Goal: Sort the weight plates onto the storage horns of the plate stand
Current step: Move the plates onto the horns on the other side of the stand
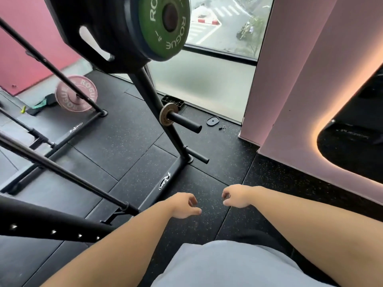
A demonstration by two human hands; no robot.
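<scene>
Both forearms reach forward and down. We note the left hand (183,205) and right hand (235,195) near each other, fingers loosely curled, holding nothing.

Speckled black rubber floor (207,179). Black tubular plate stand (153,104): at its top a large black plate (99,27), with a glossy green plate (163,27) in front of it. Pink plate (75,94) low on the far side. Small grey metal plate (166,116) on the middle horn (186,123).

We read "ROGUE" on green and pink.

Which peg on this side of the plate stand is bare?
The lowest short black horn has nothing on it. The middle horn carries a small grey metal plate; the top one holds a round green plate.
</scene>
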